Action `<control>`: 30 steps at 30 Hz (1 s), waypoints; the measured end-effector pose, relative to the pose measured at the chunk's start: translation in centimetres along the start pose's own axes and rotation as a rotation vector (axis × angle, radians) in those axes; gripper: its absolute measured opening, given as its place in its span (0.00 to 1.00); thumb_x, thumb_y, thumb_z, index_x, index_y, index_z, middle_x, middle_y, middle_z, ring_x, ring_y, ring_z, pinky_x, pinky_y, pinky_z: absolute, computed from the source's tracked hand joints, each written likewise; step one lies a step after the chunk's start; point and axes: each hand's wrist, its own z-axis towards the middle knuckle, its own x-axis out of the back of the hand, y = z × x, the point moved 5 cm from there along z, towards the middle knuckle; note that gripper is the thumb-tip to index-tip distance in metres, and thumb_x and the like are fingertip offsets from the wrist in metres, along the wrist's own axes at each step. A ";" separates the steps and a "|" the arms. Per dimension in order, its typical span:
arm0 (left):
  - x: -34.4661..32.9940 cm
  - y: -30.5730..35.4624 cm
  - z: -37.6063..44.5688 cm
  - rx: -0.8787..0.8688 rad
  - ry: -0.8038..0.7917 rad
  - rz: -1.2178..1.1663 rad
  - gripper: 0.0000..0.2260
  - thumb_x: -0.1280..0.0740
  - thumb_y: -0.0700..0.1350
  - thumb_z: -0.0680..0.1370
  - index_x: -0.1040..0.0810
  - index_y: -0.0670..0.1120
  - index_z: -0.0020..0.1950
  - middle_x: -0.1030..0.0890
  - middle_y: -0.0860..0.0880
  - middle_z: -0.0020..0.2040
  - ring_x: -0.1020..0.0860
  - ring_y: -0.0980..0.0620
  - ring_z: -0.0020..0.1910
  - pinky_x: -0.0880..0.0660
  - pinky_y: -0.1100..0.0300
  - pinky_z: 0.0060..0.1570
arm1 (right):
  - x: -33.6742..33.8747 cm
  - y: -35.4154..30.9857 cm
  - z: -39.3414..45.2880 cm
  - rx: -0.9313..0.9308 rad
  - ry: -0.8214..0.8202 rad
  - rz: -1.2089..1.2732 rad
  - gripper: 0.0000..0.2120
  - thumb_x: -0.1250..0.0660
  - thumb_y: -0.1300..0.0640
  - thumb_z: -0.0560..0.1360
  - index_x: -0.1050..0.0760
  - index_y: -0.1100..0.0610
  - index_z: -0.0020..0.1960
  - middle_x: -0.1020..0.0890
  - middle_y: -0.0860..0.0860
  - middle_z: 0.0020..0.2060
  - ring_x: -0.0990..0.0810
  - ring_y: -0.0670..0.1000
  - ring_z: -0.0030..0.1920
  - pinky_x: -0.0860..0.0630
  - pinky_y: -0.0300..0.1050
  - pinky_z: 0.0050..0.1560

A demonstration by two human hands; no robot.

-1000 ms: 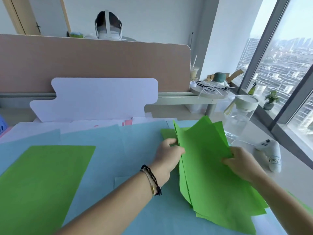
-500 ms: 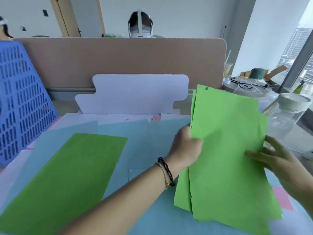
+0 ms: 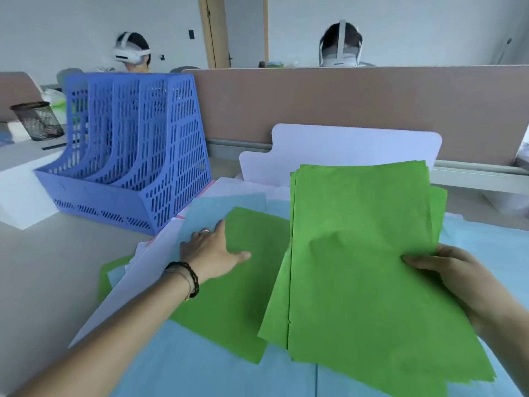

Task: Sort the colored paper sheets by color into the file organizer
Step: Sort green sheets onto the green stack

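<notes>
My right hand (image 3: 449, 270) grips a stack of green sheets (image 3: 360, 253) by its right edge and holds it tilted above the desk. My left hand (image 3: 211, 250) lies flat with straight fingers on a single green sheet (image 3: 237, 299) that rests on light blue paper (image 3: 200, 368). The blue file organizer (image 3: 128, 150) stands at the far left with several slots; I see no sheets in them. White sheets (image 3: 154, 253) and a bit of pink paper stick out beneath the blue paper.
A white cut-out board (image 3: 343, 150) leans against the brown desk partition (image 3: 372, 110) behind the papers. A black mesh pen cup (image 3: 37, 120) stands far left. Two people wearing headsets sit beyond the partition.
My left hand let go of the green stack and moved left onto the single green sheet. My right hand now holds the stack alone. The view swung left, showing the whole organizer.
</notes>
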 end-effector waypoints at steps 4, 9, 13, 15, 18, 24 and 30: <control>-0.9 -1.5 0.9 0.007 -0.028 0.040 0.56 0.32 0.77 0.64 0.54 0.54 0.82 0.32 0.43 0.74 0.34 0.41 0.74 0.29 0.43 0.64 | -3.5 0.4 0.5 -0.046 -0.053 0.011 0.09 0.37 0.69 0.76 0.19 0.66 0.53 0.14 0.65 0.43 0.14 0.62 0.34 0.18 0.56 0.30; -0.3 -2.4 2.3 0.024 -0.033 -0.033 0.55 0.28 0.73 0.64 0.49 0.53 0.81 0.35 0.40 0.74 0.35 0.39 0.73 0.27 0.43 0.62 | -6.9 1.0 1.5 -0.083 -0.110 0.000 0.11 0.37 0.68 0.77 0.20 0.67 0.56 0.15 0.67 0.46 0.14 0.64 0.36 0.17 0.58 0.33; 0.2 -3.1 2.9 0.040 0.028 -0.136 0.53 0.23 0.66 0.66 0.50 0.53 0.82 0.30 0.43 0.73 0.25 0.40 0.66 0.22 0.48 0.56 | -9.3 1.6 2.4 -0.094 -0.134 -0.001 0.11 0.37 0.69 0.77 0.20 0.68 0.56 0.15 0.67 0.46 0.14 0.64 0.37 0.17 0.59 0.33; 0.4 -4.3 3.4 0.093 0.005 -0.306 0.47 0.21 0.55 0.70 0.44 0.51 0.81 0.26 0.45 0.72 0.23 0.41 0.65 0.22 0.49 0.59 | -10.4 1.9 3.0 -0.106 -0.155 0.004 0.11 0.37 0.69 0.77 0.21 0.67 0.57 0.15 0.67 0.48 0.13 0.65 0.40 0.16 0.60 0.35; 0.2 -5.9 4.4 0.074 -0.050 -0.541 0.17 0.23 0.45 0.73 0.22 0.49 0.59 0.21 0.45 0.56 0.22 0.47 0.52 0.24 0.57 0.52 | -12.1 2.4 3.8 -0.113 -0.189 0.016 0.11 0.37 0.69 0.77 0.21 0.67 0.57 0.15 0.66 0.48 0.13 0.65 0.41 0.16 0.60 0.37; 0.5 -5.4 3.8 0.001 -0.123 -0.915 0.06 0.35 0.53 0.81 0.26 0.52 0.54 0.23 0.50 0.51 0.26 0.51 0.50 0.32 0.58 0.45 | -16.8 3.8 4.8 -0.048 -0.201 -0.082 0.11 0.37 0.71 0.77 0.20 0.65 0.57 0.13 0.62 0.46 0.13 0.63 0.45 0.16 0.58 0.47; 2.1 -3.4 2.1 -0.237 -0.124 -0.789 0.12 0.32 0.43 0.78 0.19 0.52 0.61 0.15 0.56 0.57 0.18 0.51 0.59 0.23 0.47 0.64 | -17.4 3.7 5.4 0.188 -0.119 -0.439 0.07 0.31 0.63 0.77 0.18 0.54 0.53 0.12 0.51 0.44 0.13 0.53 0.44 0.18 0.56 0.54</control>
